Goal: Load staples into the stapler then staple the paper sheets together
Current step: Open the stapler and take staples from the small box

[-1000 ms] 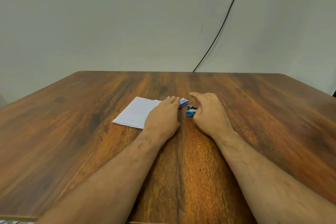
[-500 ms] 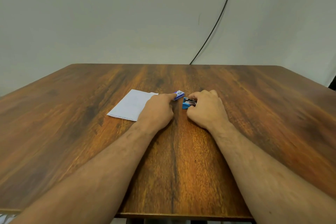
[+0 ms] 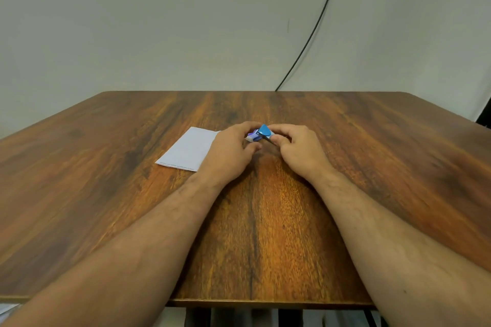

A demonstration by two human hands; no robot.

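A small blue stapler (image 3: 264,132) is held between both hands near the middle of the wooden table (image 3: 372,156), its blue top tilted up. My right hand (image 3: 300,150) grips its right end with thumb and fingers. My left hand (image 3: 230,152) holds a small blue-and-white staple box (image 3: 252,137) pressed against the stapler's left side. White paper sheets (image 3: 188,148) lie flat on the table just left of my left hand, which covers their right edge.
A black cable (image 3: 316,26) runs down the grey wall to the table's far edge. The table's near edge (image 3: 265,302) is close to my body. A bit of white paper (image 3: 6,309) shows at the bottom left corner, below the table.
Both hands closed in on each other. My right hand lifted the stapler and tilted its top up; my left hand picked up the staple box and brought it against the stapler.
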